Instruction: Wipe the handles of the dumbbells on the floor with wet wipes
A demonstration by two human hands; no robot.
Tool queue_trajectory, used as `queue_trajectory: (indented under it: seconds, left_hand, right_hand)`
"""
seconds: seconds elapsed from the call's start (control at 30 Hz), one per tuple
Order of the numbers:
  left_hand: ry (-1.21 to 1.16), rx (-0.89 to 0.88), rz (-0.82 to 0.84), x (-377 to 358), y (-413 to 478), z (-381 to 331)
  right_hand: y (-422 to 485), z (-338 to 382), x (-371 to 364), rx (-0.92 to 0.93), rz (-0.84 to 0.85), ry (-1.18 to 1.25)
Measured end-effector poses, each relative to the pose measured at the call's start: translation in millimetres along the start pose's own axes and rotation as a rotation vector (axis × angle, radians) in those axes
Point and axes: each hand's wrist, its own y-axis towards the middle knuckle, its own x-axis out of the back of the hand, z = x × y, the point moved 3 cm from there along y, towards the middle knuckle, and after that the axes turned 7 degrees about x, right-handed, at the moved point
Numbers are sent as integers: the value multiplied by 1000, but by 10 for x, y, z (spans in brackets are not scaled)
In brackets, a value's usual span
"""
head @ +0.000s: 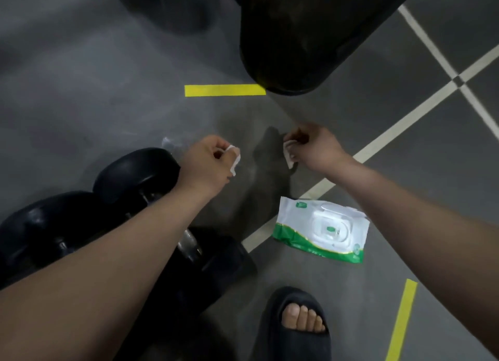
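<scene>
Black dumbbells (pixel 135 171) lie on the grey floor (pixel 81 90) beneath the person's left forearm. I count two, though the arm hides part of them. They look heavy and unlikely to roll, so a wipe can simply wrap around the bare metal handle (pixel 189 243). The left hand (pixel 208 158) and right hand (pixel 313 147) each pinch a limp, thin white wipe (pixel 234 160); whether it is one sheet or two, I cannot tell. One pack (pixel 321 228) lies near the right arm.

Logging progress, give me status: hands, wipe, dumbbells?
Left hand, right hand each pinching white wipe. Dumbbells on floor under left forearm. Wipe pack lies to their right.
</scene>
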Motion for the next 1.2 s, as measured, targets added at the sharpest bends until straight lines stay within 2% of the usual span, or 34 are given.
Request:
queue_trajectory:
  seconds: [0.13, 0.27, 0.47, 0.7, 0.9, 1.0, 1.1, 1.2]
  left_hand:
    - [-125, 94, 21, 151, 15, -135]
    - [-214, 102, 27, 530, -161, -420]
    - [-230, 55, -42, 987, -682, -1030]
    - [-236, 118, -18, 942, -1312, -2439]
    - [-172, 93, 11, 787, -1342, -3636]
    - [-127, 83, 8, 707, -1110, -4008]
    - [-104, 76, 23, 651, -850, -4114]
    - [-76, 131, 37, 681, -829, -4079]
  right_hand:
    - [39, 236, -126, -37, 35, 269]
    - [-118, 634, -189, -98, -23, 463]
    - [-711, 1290, 217, -112, -88, 529]
    - [-1217, 2054, 1622, -189, -211, 615]
    - [-991, 2536, 2629, -282, -285, 696]
    - [-714, 2712, 2882, -254, -267, 622]
    - [-506, 2721, 2930, -228, -166, 581]
    - [-443, 2594, 2883, -304, -130, 565]
